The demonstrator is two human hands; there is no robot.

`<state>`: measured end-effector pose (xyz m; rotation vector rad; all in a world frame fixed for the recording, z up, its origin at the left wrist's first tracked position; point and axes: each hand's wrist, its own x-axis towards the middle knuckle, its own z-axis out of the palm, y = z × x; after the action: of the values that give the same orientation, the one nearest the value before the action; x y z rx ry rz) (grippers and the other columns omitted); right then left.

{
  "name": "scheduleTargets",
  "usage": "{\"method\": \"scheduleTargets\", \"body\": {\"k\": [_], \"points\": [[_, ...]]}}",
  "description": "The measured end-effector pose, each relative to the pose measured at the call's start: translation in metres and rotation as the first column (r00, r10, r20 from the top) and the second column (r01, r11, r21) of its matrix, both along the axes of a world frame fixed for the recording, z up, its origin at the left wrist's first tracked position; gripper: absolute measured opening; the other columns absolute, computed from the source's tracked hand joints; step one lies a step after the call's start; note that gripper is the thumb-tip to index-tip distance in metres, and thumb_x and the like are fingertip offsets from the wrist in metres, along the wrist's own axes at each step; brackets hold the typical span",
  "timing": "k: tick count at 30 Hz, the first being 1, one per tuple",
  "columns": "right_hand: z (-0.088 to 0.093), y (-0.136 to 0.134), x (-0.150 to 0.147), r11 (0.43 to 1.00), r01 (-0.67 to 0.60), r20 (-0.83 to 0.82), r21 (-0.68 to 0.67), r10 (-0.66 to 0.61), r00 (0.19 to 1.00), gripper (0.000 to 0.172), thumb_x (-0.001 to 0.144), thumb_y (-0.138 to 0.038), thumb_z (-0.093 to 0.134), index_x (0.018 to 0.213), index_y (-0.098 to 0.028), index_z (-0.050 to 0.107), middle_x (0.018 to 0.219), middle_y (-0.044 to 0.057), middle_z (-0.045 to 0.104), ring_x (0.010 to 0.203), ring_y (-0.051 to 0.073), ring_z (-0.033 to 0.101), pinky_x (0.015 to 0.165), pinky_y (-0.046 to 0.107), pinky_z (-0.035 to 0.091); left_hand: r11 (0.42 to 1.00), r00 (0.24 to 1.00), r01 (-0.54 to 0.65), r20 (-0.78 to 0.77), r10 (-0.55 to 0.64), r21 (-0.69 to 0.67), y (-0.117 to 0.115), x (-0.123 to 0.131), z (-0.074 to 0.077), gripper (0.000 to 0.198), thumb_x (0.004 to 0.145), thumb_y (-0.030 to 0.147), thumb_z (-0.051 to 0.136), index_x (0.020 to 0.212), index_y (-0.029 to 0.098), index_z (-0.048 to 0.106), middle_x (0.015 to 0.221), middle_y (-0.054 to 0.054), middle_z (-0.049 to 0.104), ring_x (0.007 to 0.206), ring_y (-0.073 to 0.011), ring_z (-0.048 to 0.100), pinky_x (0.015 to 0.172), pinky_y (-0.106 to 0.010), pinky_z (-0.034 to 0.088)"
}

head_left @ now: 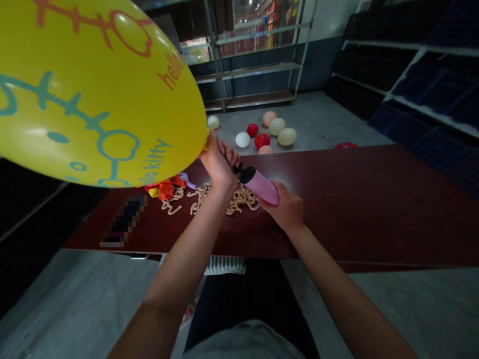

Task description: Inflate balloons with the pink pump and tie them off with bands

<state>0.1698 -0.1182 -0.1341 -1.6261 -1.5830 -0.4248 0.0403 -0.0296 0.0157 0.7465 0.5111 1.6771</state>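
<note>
While my left hand (219, 162) curls closed at the neck of one yellow balloon (112, 107), upper left of the frame, my right hand (287, 208) wraps snugly round one pink pump (262, 186) at centre. Beneath, tangled beige strands (241, 200), too jumbled to count, lie on one table (366, 209). Upper centre, I count eight small balloons (262, 141) on the floor; upper right, the crates' (421, 127) contents are too dark to tell.
</note>
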Motion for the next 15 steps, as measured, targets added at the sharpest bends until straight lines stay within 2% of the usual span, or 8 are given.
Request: {"method": "scheduleTargets", "body": {"k": [3,7,15], "points": [[0.002,-0.001,0.000,0.999,0.018,-0.025,-0.035,-0.019,1.000,0.049,0.086,-0.057,0.062,0.112,-0.016,0.064,0.093,0.009,0.076,0.078,0.022,0.071,0.068,0.030,0.048,0.998,0.999,0.044,-0.014,-0.044,-0.041,-0.005,0.017,-0.019,0.049,0.102,0.033,0.047,0.059,0.021,0.027,0.044,0.008,0.024,0.033,-0.0058,0.023,0.039,-0.024,0.017],[0.004,-0.001,0.000,0.999,-0.006,0.010,-0.051,0.006,1.000,0.046,0.084,-0.055,0.065,0.111,-0.017,0.066,0.091,0.007,0.076,0.077,0.021,0.071,0.066,0.029,0.046,0.996,1.000,0.029,0.005,-0.029,-0.085,-0.002,0.013,-0.036,0.048,0.099,0.033,0.050,0.058,0.020,0.029,0.042,0.007,0.025,0.032,-0.0067,0.025,0.037,-0.024,0.019],[0.006,-0.003,-0.004,0.997,-0.071,0.166,-0.015,0.073,0.984,0.048,0.088,-0.057,0.062,0.111,-0.016,0.065,0.091,0.007,0.076,0.075,0.020,0.071,0.065,0.029,0.045,0.983,0.994,0.085,0.080,-0.073,-0.165,0.001,-0.023,-0.032,0.047,0.102,0.031,0.042,0.058,0.020,0.031,0.041,0.007,0.026,0.031,-0.0079,0.023,0.037,-0.025,0.019]]}}
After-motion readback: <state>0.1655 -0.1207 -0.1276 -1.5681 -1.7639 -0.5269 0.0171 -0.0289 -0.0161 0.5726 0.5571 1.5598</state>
